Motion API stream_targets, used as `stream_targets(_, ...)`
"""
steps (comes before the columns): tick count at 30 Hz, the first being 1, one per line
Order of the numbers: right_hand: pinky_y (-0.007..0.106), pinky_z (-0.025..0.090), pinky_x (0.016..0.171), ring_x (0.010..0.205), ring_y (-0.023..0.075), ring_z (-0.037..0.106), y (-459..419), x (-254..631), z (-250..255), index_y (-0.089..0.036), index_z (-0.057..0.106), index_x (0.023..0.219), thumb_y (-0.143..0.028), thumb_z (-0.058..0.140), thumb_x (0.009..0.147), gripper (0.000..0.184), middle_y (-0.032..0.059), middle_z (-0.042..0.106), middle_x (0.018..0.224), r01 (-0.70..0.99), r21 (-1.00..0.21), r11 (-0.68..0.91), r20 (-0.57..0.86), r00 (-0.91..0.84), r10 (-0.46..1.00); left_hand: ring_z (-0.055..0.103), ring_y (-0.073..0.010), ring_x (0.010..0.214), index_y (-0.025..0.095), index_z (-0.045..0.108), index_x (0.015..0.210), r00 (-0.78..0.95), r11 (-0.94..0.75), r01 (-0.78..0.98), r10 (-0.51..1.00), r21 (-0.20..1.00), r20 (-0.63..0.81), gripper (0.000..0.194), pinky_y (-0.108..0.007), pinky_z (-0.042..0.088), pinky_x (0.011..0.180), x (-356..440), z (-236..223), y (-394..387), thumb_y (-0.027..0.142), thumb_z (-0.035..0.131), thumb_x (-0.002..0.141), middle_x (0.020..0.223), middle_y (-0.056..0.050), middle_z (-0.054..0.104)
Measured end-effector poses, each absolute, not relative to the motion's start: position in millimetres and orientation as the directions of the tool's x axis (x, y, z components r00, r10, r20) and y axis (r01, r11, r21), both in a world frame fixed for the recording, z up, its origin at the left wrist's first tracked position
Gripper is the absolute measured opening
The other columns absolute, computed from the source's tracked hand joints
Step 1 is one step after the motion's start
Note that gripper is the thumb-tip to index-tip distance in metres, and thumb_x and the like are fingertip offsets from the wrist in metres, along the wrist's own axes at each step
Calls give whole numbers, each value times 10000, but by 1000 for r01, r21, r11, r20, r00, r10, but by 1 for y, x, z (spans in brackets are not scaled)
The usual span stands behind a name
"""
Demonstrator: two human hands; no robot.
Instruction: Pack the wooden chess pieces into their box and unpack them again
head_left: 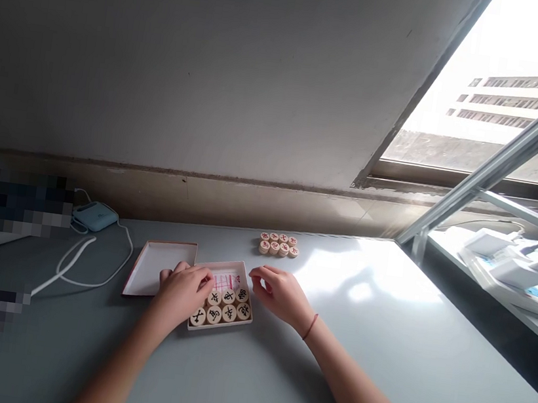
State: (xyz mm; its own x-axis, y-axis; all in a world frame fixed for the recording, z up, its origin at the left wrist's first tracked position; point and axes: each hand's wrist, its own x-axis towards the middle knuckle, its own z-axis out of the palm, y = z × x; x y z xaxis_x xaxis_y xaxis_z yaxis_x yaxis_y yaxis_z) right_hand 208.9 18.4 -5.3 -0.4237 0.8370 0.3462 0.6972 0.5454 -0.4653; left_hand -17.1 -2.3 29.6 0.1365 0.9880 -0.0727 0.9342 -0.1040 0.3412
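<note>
A shallow white box (219, 331) on the desk holds several round wooden Chinese chess pieces (229, 313) with black characters, in two rows at its near side. Over the box's left part, my left hand (183, 289) is closed, fingers curled downward. Its fingertips cover the left end of the second row, so what they grip is hidden. By the box's right wall, my right hand (281, 292) has bent fingers with a gap between thumb and forefinger, and nothing shows in it. Its fingertips are very near the wall; contact is unclear.
An open box lid (154, 266) lies left of the box. Several red-marked chess pieces (279, 245) stand in two rows farther back. A light-blue device (95, 216) and a white cable (89, 285) are at left. White power adapters (520, 273) sit on the right shelf.
</note>
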Motion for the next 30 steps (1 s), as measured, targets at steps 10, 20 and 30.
stream_targets(10, 224, 453, 586, 699, 116, 556, -11, 177, 19, -198, 588, 981, -410, 468, 920, 252, 31, 624, 862, 117, -964, 240, 187, -346, 919, 610, -143, 777, 229, 528, 861, 412, -590, 605, 807, 535, 424, 68, -262, 477, 722, -6, 33, -4, 280, 516, 904, 839, 12, 647)
stream_targets(20, 283, 493, 677, 768, 161, 602, 15, 200, 11, -185, 611, 860, -521, 597, 815, 339, 48, 653, 835, 138, -963, 232, 217, -117, 969, 581, -181, 1063, 245, 521, 1119, 443, -706, 593, 687, 387, 575, 229, -324, 484, 917, 2, 20, -10, 208, 550, 895, 1113, -44, 616)
stream_targets(30, 353, 452, 721, 788, 221, 605, 69, 271, -43, -210, 591, 828, -530, 482, 817, 338, 67, 682, 860, 695, -713, 90, 378, 273, 885, 576, -187, 1050, 260, 551, 1137, 440, -623, 672, 771, 400, 461, 248, -347, 468, 924, 0, 16, -7, 190, 440, 926, 1126, -53, 599)
